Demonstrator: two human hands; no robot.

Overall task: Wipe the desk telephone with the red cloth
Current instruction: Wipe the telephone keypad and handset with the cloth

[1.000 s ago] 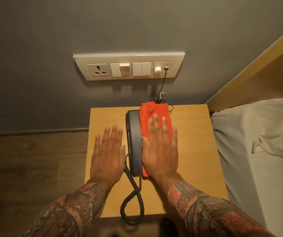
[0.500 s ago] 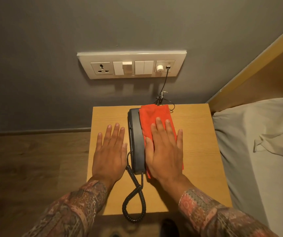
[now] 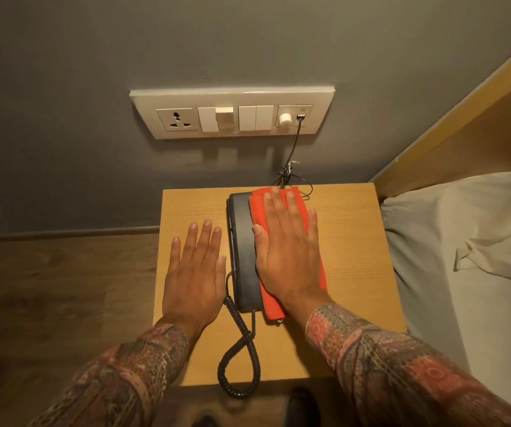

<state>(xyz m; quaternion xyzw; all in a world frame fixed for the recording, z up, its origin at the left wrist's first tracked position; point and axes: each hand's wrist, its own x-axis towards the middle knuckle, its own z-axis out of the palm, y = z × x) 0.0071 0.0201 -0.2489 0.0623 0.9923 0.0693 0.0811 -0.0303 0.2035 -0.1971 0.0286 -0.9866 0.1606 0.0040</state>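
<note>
A dark grey desk telephone lies lengthwise on a small wooden bedside table. Its handset side shows on the left; the right half is covered by the red cloth. My right hand presses flat on the cloth, fingers stretched out to the phone's far end. My left hand rests flat on the tabletop, just left of the phone, holding nothing. A black coiled cord hangs from the phone's near end over the table's front edge.
A white switch panel is on the grey wall, with a thin black cable running down to the phone. A bed with a pale pillow stands on the right. Wood floor lies on the left.
My right hand has slid with the red cloth away from me, toward the phone's far end near the wall. My left hand stays flat on the table.
</note>
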